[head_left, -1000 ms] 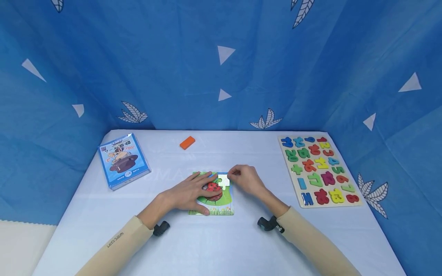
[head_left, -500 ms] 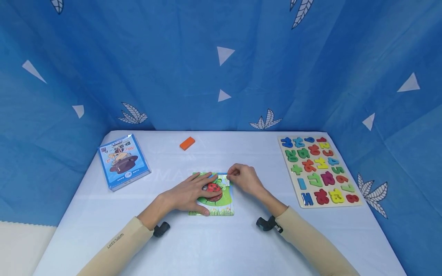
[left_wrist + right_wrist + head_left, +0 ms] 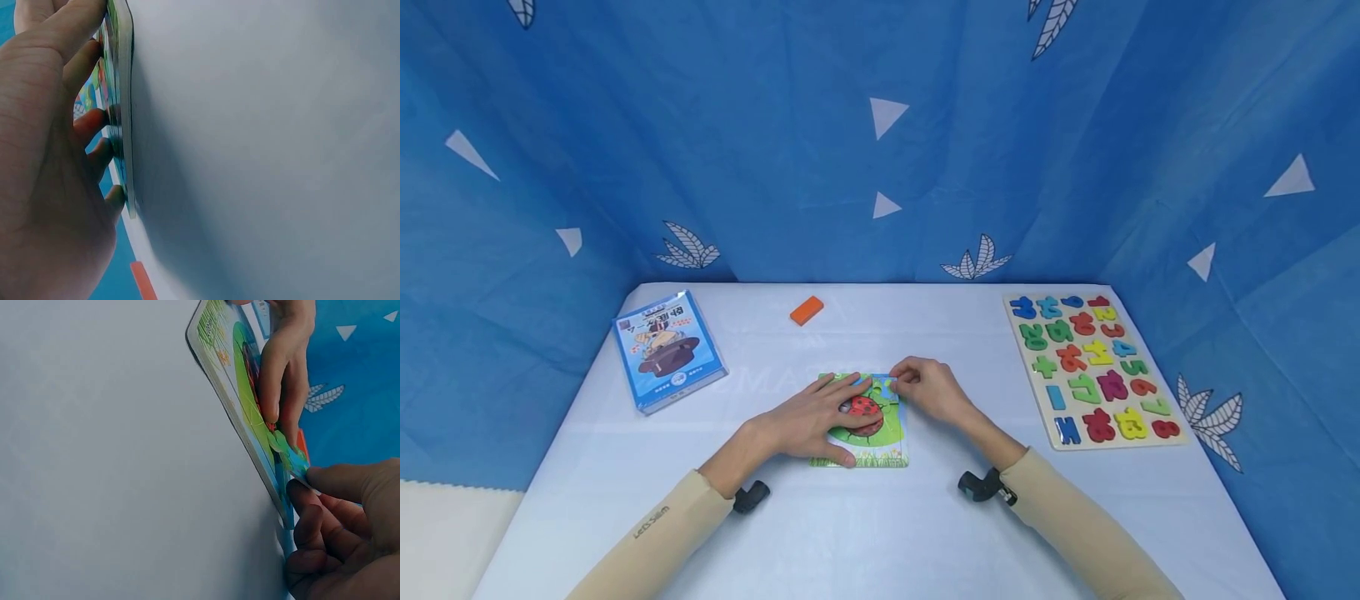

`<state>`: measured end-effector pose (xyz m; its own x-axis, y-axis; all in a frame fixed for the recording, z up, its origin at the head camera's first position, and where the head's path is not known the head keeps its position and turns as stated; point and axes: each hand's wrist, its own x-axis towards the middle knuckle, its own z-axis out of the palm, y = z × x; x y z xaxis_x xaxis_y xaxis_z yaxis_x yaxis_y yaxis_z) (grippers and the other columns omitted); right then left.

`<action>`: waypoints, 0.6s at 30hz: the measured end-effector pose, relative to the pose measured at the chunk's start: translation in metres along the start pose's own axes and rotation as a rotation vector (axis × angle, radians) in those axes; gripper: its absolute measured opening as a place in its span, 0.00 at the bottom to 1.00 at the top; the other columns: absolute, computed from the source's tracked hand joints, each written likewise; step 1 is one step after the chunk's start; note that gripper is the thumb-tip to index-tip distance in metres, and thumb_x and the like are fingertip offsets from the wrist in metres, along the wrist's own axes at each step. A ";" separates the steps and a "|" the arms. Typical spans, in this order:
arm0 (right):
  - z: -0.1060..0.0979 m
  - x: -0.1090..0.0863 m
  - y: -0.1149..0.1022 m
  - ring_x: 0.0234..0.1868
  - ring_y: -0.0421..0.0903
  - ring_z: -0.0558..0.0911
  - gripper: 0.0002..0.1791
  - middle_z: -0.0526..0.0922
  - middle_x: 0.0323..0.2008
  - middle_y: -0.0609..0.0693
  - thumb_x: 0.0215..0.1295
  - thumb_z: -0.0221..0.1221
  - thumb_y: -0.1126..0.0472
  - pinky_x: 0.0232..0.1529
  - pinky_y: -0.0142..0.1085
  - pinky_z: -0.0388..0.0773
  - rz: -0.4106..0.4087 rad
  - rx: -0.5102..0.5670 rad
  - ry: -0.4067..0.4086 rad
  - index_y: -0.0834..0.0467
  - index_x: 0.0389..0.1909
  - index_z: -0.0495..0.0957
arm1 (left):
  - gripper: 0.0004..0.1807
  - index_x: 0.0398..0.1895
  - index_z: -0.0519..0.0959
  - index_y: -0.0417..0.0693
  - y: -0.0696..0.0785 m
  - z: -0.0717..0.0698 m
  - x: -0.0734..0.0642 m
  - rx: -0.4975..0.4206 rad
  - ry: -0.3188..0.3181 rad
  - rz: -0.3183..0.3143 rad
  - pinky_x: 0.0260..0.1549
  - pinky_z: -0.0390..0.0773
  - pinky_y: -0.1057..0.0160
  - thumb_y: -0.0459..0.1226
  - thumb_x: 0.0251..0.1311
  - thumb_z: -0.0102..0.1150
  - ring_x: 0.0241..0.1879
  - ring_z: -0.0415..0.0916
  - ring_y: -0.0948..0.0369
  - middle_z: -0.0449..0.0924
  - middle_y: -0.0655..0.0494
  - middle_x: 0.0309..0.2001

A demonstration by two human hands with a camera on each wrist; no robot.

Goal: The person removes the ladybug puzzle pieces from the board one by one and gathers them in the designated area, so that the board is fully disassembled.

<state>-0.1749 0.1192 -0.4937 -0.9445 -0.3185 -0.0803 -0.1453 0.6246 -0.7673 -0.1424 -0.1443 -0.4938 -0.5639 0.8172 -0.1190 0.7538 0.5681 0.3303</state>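
Observation:
A square jigsaw puzzle (image 3: 887, 435) with a red ladybug on green lies on the white table. My left hand (image 3: 816, 418) rests on its left part with fingers spread, covering much of the picture. At the far right corner my right hand (image 3: 934, 390) pinches a green and blue puzzle piece (image 3: 295, 461) between thumb and forefinger. In the right wrist view this piece is tilted, its outer edge raised above the board, its inner end close to the left fingertips. Seen from the left wrist, several fingertips (image 3: 94, 122) touch the puzzle's face.
An orange block (image 3: 807, 311) lies behind the puzzle. To the left is a blue illustrated box (image 3: 670, 354). On the right lies a wooden board (image 3: 1039, 408) with colourful numbers and characters. Blue curtains (image 3: 820, 208) surround the table at the back and sides.
The held piece's area looked white one second ago and now shows green and blue. My right fingertips have shifted slightly left over the corner. The left hand has stayed put.

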 end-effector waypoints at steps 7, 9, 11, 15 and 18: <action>-0.001 0.000 -0.001 0.32 0.37 0.82 0.08 0.86 0.30 0.42 0.67 0.64 0.61 0.39 0.36 0.79 -0.007 0.012 -0.020 0.53 0.45 0.85 | 0.44 0.75 0.64 0.70 0.000 0.000 0.001 0.012 -0.003 0.001 0.74 0.46 0.38 0.71 0.56 0.55 0.80 0.38 0.48 0.44 0.52 0.82; -0.001 0.000 -0.001 0.32 0.37 0.82 0.08 0.85 0.30 0.41 0.67 0.64 0.61 0.39 0.36 0.79 -0.006 0.011 -0.024 0.53 0.45 0.85 | 0.43 0.75 0.64 0.70 0.000 0.000 0.001 0.007 -0.004 0.000 0.74 0.46 0.38 0.71 0.57 0.55 0.80 0.38 0.48 0.44 0.52 0.82; -0.001 -0.001 -0.001 0.33 0.38 0.82 0.08 0.85 0.31 0.41 0.68 0.63 0.61 0.39 0.36 0.79 -0.004 0.012 -0.020 0.53 0.45 0.85 | 0.43 0.75 0.64 0.70 0.000 0.000 0.001 0.000 -0.006 0.000 0.74 0.46 0.38 0.71 0.57 0.56 0.80 0.38 0.48 0.44 0.52 0.82; -0.003 -0.002 -0.001 0.33 0.38 0.82 0.08 0.85 0.31 0.41 0.67 0.64 0.60 0.40 0.37 0.79 0.004 0.022 0.003 0.51 0.45 0.86 | 0.43 0.75 0.64 0.71 0.001 0.000 0.002 -0.003 -0.008 0.001 0.74 0.45 0.38 0.70 0.56 0.57 0.80 0.38 0.48 0.43 0.51 0.82; -0.007 -0.004 -0.001 0.33 0.40 0.81 0.08 0.84 0.31 0.42 0.67 0.64 0.59 0.39 0.38 0.78 0.011 0.034 0.020 0.50 0.45 0.86 | 0.44 0.76 0.62 0.72 0.001 0.001 0.002 0.001 -0.008 0.004 0.74 0.44 0.38 0.71 0.56 0.56 0.80 0.37 0.48 0.43 0.52 0.82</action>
<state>-0.1728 0.1252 -0.4884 -0.9519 -0.2968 -0.0763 -0.1251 0.6035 -0.7875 -0.1429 -0.1423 -0.4945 -0.5581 0.8203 -0.1249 0.7563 0.5648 0.3301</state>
